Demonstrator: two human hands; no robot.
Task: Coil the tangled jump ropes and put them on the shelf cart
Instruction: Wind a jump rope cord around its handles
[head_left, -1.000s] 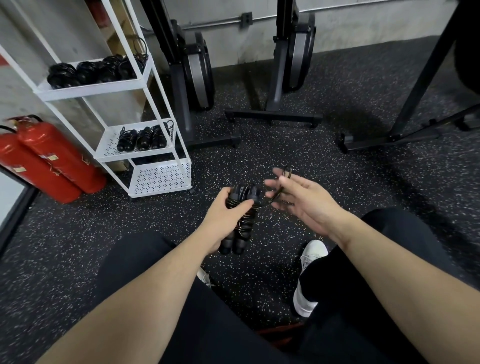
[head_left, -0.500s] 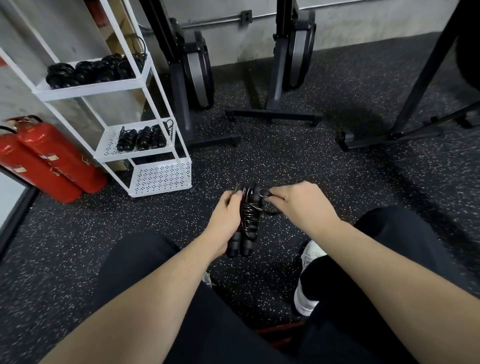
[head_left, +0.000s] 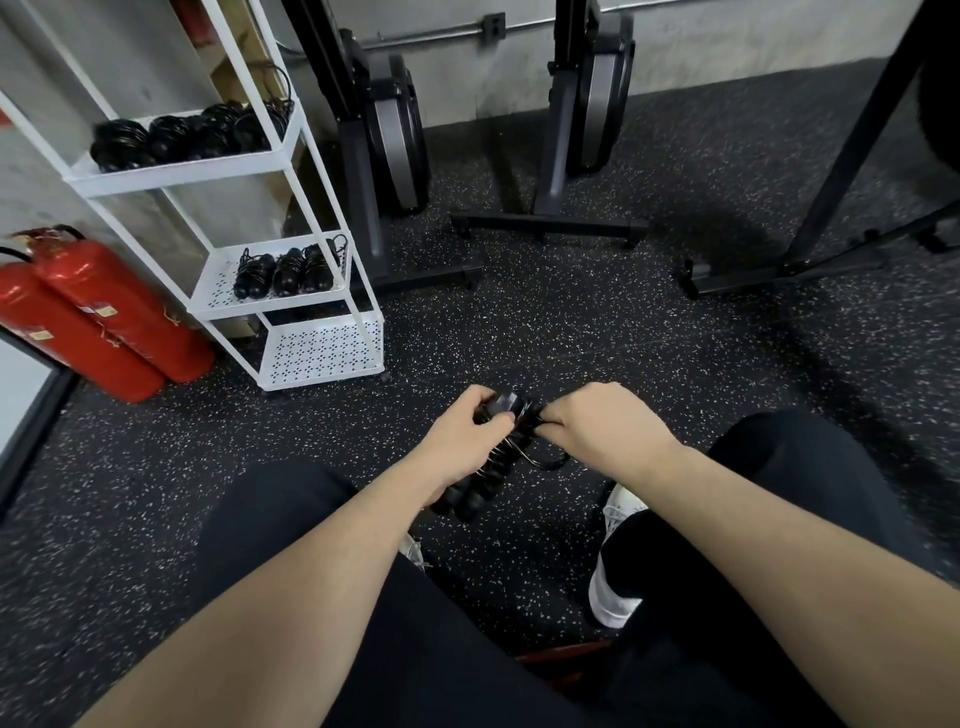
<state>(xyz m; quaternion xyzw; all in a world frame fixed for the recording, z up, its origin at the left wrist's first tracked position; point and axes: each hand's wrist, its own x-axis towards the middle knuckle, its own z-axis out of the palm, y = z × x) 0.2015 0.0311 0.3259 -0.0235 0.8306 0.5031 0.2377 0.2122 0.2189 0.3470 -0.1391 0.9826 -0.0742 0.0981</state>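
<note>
r hand (head_left: 605, 428) now lower on rope (head_left: 498, 447)

Floor: we see dark speckled rubber (head_left: 597, 332) throughout.
Wall: bare concrete (head_left: 727, 47) along the top, carrying a pipe (head_left: 441, 35).
Left edge: two red extinguishers (head_left: 104, 312).
Top centre: two black machines (head_left: 395, 135).

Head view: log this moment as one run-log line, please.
left hand grips jump rope handles | right hand pinches cord at bundle top | shelf cart holds coiled ropes, bottom tier bare
</note>
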